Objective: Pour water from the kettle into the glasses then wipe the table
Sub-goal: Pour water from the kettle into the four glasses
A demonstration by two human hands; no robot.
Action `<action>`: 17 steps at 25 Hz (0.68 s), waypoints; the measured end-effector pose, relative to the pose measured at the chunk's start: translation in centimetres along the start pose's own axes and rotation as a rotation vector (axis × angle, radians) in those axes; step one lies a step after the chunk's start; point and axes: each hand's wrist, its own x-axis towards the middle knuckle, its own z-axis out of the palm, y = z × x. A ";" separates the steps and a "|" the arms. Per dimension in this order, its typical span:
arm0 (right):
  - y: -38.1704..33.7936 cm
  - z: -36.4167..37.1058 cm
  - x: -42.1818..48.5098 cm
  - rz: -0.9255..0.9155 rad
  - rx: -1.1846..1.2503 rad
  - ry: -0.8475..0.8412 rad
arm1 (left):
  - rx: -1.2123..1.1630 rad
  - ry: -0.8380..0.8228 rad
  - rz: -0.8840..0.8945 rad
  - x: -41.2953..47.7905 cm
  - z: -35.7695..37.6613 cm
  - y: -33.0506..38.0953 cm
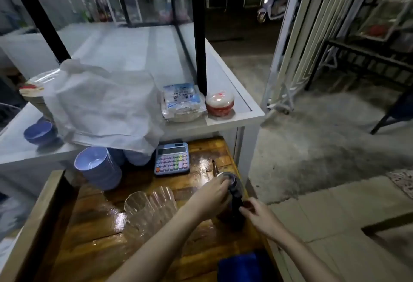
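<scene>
Kettle (231, 194) at the right edge of the wooden table (93, 232), under both hands.
Nearest, a blue cloth (242, 265); right hand (260, 215) fingertips touch the dark handle, grip unclear; left hand (211, 196) fingers curl over the lid; two clear glasses (149, 208) stand just left; calculator (172, 158) lies beyond.

On the wooden table (89, 232) we see the kettle (232, 194) near the right edge, with two glasses (149, 205) just to its left. Behind them lies a calculator (172, 158), and a stack of bowls (98, 167) stands to its left. A cloth (241, 266) lies at the near edge, before the kettle.
</scene>
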 end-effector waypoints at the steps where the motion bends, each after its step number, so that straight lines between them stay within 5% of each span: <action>1: 0.6 0.2 0.8 0.001 0.090 -0.018 | 0.017 0.007 0.005 0.9 0.5 -0.1; 11: 2.1 3.0 2.7 0.035 0.378 0.047 | 0.208 -0.130 0.014 3.5 5.1 -3.2; 17: 0.5 3.2 2.1 0.155 0.761 -0.077 | 0.235 -0.108 -0.037 2.6 6.2 -3.4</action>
